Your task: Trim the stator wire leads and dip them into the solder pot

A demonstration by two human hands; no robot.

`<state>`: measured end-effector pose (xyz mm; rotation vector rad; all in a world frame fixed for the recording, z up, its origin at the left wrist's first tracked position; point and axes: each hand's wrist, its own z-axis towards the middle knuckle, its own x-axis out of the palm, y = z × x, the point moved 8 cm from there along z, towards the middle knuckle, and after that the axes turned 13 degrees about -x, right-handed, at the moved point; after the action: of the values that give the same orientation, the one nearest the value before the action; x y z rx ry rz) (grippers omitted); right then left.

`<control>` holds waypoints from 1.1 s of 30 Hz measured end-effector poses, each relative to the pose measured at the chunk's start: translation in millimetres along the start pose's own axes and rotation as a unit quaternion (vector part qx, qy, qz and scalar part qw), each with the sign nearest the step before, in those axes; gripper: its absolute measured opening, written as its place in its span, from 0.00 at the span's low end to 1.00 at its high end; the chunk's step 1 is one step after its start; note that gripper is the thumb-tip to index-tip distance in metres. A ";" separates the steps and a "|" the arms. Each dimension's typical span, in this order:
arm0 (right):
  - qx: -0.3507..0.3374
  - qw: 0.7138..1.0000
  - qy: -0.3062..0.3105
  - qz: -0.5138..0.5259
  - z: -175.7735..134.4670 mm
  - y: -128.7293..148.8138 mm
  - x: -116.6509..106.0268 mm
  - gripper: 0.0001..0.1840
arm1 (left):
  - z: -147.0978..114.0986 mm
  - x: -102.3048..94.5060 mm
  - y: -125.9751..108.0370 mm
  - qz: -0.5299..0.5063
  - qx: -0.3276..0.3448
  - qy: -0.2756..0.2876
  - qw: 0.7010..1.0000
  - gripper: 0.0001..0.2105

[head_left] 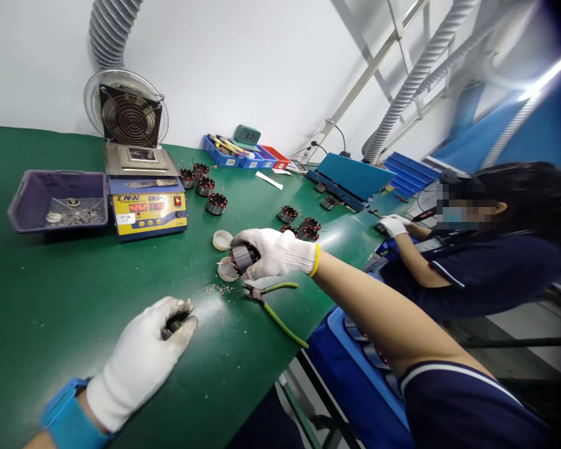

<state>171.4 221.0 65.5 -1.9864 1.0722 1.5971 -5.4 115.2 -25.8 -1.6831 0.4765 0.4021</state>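
Note:
My right hand (275, 252), in a white knit glove, grips a motor stator (244, 257) with copper windings. The stator is tilted, its wire end at a small round dish (227, 272); whether they touch, I cannot tell. A second small dish (222, 239) sits just behind. Below this hand lie cutting pliers (273, 305) with green handles, jaws toward the dishes. My left hand (144, 355), also gloved, rests low over the green table (65, 280) with curled fingers and dark, soiled fingertips. Anything inside that grip is hidden. Small wire clippings (217, 290) are scattered between my hands.
A solder pot (147, 206) with a fan behind stands at the back left, beside a purple tray (58, 199) of scraps. Several stators (216, 203) stand on the table. A blue crate (355, 380) holds more stators below. At right, another person (477, 268) works with gloved hands.

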 end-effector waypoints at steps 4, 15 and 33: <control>-0.020 1.000 0.005 -0.002 1.1 4.5 0.3 0.32 | 1.0 0.3 -0.6 -0.002 -0.001 0.001 1.000 0.16; -0.019 0.962 -0.054 -0.266 -24.1 29.3 -28.7 0.29 | 3.7 -0.1 3.6 -0.028 -0.039 0.015 0.999 0.20; 0.039 0.944 -0.051 -0.324 4.4 15.8 -26.6 0.18 | -2.6 -11.2 -10.1 0.149 0.107 -0.159 0.970 0.20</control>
<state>154.9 222.6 92.1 -1.8987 0.3614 1.2500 -9.7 114.9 -11.1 -1.3095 0.5136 0.7987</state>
